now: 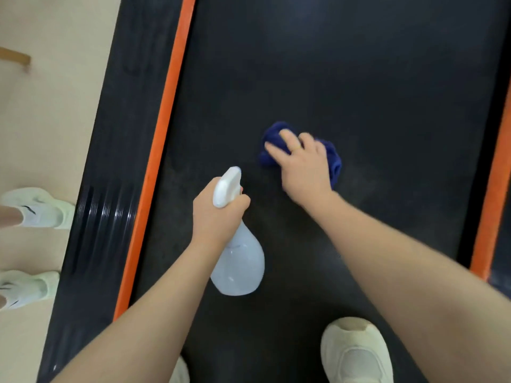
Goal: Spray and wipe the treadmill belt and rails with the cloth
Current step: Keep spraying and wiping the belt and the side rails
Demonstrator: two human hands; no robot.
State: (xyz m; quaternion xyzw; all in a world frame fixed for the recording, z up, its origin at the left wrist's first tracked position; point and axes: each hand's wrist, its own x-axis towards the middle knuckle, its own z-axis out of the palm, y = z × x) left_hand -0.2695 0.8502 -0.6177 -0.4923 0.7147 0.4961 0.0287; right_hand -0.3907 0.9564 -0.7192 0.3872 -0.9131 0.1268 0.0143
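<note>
The black rubber treadmill belt (pixel 345 78) runs between orange side rails (pixel 163 128). The translucent white plastic spray bottle (pixel 237 258) is held above the belt, the left hand (pixel 215 214) curled around its neck. The right hand (pixel 301 164), fingers spread, presses the crumpled dark-blue cloth (pixel 333 161) onto the belt centre.

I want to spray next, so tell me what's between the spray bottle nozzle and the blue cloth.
Nothing: the head view shows only bare black belt between the spray bottle nozzle and the blue cloth.
</note>
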